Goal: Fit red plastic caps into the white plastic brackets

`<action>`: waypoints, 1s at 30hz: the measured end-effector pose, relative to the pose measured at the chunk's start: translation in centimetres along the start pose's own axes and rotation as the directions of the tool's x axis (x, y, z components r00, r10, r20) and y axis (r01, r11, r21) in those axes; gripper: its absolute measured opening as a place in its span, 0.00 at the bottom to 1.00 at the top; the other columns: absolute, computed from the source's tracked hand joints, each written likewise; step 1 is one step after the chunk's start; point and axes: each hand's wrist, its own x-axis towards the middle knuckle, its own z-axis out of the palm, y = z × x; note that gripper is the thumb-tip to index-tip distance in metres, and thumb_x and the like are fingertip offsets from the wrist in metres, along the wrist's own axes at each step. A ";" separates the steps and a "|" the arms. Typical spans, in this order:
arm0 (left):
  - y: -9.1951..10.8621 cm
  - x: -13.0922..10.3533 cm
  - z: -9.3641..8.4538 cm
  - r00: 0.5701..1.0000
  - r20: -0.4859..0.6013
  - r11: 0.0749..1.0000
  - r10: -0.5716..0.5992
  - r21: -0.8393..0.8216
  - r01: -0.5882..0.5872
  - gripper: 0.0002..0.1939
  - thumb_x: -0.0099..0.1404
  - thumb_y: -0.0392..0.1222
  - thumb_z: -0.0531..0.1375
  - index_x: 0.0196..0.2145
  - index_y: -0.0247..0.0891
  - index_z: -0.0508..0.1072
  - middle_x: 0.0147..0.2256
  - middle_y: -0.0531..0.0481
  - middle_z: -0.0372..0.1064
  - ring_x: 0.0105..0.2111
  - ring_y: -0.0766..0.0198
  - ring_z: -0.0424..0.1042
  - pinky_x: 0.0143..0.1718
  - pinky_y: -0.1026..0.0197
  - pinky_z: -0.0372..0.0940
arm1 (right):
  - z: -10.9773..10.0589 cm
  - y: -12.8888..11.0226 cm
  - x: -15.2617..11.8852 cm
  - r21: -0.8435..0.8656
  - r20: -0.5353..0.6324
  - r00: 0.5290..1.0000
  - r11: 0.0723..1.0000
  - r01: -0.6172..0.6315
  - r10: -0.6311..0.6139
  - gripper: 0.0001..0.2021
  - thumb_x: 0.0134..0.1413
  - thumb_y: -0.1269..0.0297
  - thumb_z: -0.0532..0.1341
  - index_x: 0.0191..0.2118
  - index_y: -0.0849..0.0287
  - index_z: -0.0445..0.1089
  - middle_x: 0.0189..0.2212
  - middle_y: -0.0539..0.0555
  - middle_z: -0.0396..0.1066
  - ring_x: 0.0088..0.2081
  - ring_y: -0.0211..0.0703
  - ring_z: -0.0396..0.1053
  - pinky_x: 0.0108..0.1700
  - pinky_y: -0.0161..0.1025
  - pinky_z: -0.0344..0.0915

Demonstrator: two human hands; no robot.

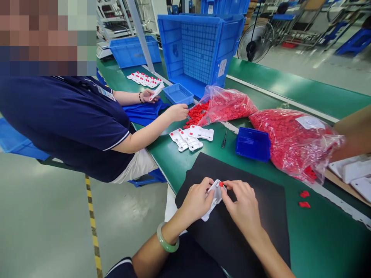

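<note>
Over a black mat (272, 216), my left hand (194, 201) grips a white plastic housing (216, 196) tilted up, thumb on its near face and fingers behind. At the housing's upper edge, my right hand (242, 204) pinches a small red plastic piece (221, 184) between thumb and fingertips. Whether the piece is seated in the housing or only touching it, I cannot tell. Two loose red pieces (304, 204) lie on the green table to the right of the mat. Several white housings with red pieces (201, 133) rest beyond the mat, toward the co-worker.
A co-worker (87, 123) at left holds another white housing (157, 92) and reaches to red pieces spilling from a bag (228, 106). A second bag (295, 135), a dark blue tray (252, 144), a screwdriver (224, 139) and a large blue crate (199, 50) stand farther back. Another arm (355, 131) enters at right.
</note>
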 end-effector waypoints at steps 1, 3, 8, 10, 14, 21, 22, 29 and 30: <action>0.1 -0.1 0.1 1.000 -0.005 1.000 0.008 0.001 -0.008 0.10 0.67 0.38 0.50 0.46 0.43 0.64 0.33 0.54 0.75 0.31 0.61 0.74 0.32 0.63 0.62 | 0.3 -0.2 -0.3 -0.005 -0.008 1.000 1.000 -0.017 0.017 0.07 0.60 0.59 0.56 0.38 0.55 0.69 0.32 0.53 0.71 0.34 0.45 0.66 0.38 0.43 0.58; 0.3 -0.3 0.3 1.000 -0.026 1.000 0.005 0.022 -0.005 0.11 0.68 0.38 0.50 0.47 0.42 0.65 0.35 0.53 0.75 0.32 0.61 0.74 0.33 0.63 0.62 | 0.7 -0.4 -0.7 -0.017 -0.018 0.999 0.999 -0.041 0.041 0.07 0.60 0.59 0.56 0.38 0.55 0.68 0.32 0.53 0.71 0.34 0.46 0.65 0.38 0.43 0.58; 1.1 -0.6 0.6 0.999 -0.050 0.995 -0.017 0.098 0.022 0.13 0.69 0.40 0.48 0.48 0.43 0.68 0.37 0.53 0.76 0.30 0.62 0.74 0.33 0.63 0.63 | 0.9 -0.2 -1.1 -0.043 -0.028 0.998 0.997 -0.063 0.062 0.07 0.61 0.59 0.56 0.38 0.54 0.67 0.34 0.55 0.72 0.35 0.49 0.65 0.39 0.45 0.57; 1.3 -0.6 0.7 0.999 -0.051 0.994 -0.006 0.111 0.012 0.14 0.70 0.40 0.48 0.48 0.44 0.69 0.37 0.53 0.76 0.32 0.62 0.74 0.34 0.63 0.63 | 0.9 -0.1 -1.1 -0.049 -0.027 0.997 0.996 -0.068 0.067 0.07 0.61 0.59 0.55 0.38 0.54 0.67 0.33 0.55 0.72 0.35 0.50 0.64 0.39 0.45 0.57; 1.4 -0.7 0.9 0.998 -0.056 0.992 0.016 0.128 -0.009 0.13 0.70 0.38 0.47 0.46 0.44 0.69 0.38 0.53 0.75 0.33 0.62 0.74 0.36 0.63 0.63 | 1.1 0.0 -1.1 -0.047 -0.015 0.997 0.996 -0.071 0.070 0.07 0.61 0.58 0.55 0.37 0.53 0.67 0.32 0.55 0.71 0.34 0.50 0.64 0.37 0.45 0.57; 1.9 -1.0 1.0 0.997 -0.067 0.987 0.032 0.159 -0.021 0.14 0.71 0.38 0.44 0.42 0.43 0.69 0.35 0.52 0.74 0.32 0.63 0.73 0.34 0.64 0.62 | 1.2 0.0 -1.2 -0.017 0.005 0.997 0.996 -0.082 0.082 0.08 0.61 0.57 0.55 0.36 0.54 0.68 0.32 0.54 0.71 0.34 0.48 0.65 0.37 0.44 0.58; 2.0 -1.1 0.9 0.997 -0.067 0.986 0.038 0.162 -0.026 0.14 0.71 0.38 0.44 0.42 0.43 0.69 0.35 0.52 0.74 0.31 0.63 0.72 0.33 0.64 0.62 | 1.2 0.0 -1.2 -0.012 0.000 0.996 0.996 -0.092 0.092 0.08 0.61 0.57 0.55 0.37 0.54 0.67 0.32 0.54 0.71 0.34 0.48 0.65 0.37 0.43 0.59; 2.3 -1.3 1.2 0.996 -0.050 0.971 0.074 0.232 -0.060 0.13 0.71 0.37 0.44 0.42 0.41 0.68 0.32 0.52 0.73 0.30 0.63 0.72 0.33 0.64 0.62 | 1.1 -0.3 -1.5 -0.079 -0.037 0.997 0.995 -0.068 0.065 0.07 0.62 0.59 0.54 0.37 0.54 0.66 0.32 0.56 0.70 0.34 0.50 0.63 0.37 0.45 0.57; 2.3 -1.3 1.2 0.996 -0.050 0.969 0.077 0.241 -0.062 0.13 0.71 0.36 0.44 0.42 0.41 0.67 0.33 0.51 0.73 0.30 0.63 0.72 0.33 0.64 0.63 | 1.0 -0.4 -1.5 -0.081 -0.032 0.998 0.995 -0.060 0.058 0.07 0.62 0.60 0.54 0.37 0.54 0.66 0.32 0.56 0.70 0.34 0.50 0.63 0.37 0.45 0.58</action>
